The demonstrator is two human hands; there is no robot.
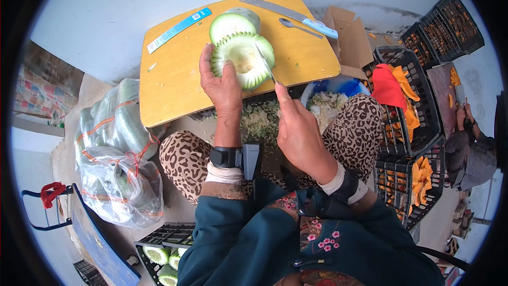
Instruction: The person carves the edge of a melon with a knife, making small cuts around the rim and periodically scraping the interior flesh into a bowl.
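On the yellow table (174, 69) a hollowed green melon piece (243, 55) with a notched rim faces me. My left hand (221, 82) holds its left side, the thumb near the cavity. My right hand (301, 135) grips a knife, whose thin blade (264, 61) lies against the right part of the cut face. Behind this piece rests another cut melon (233, 25). A spoon (300, 27) and a large knife with a blue handle (288, 16) lie at the back right. A blue packaged strip (179, 30) is at the back left.
Bagged melons (121, 148) stand left. Scraps (259, 124) lie below the table, beside a blue-white basin (341, 86). Black crates (410, 180) of orange slices and a cardboard box (349, 37) are right. Another person (468, 153) works far right. Carved melons (157, 255) fill a lower crate.
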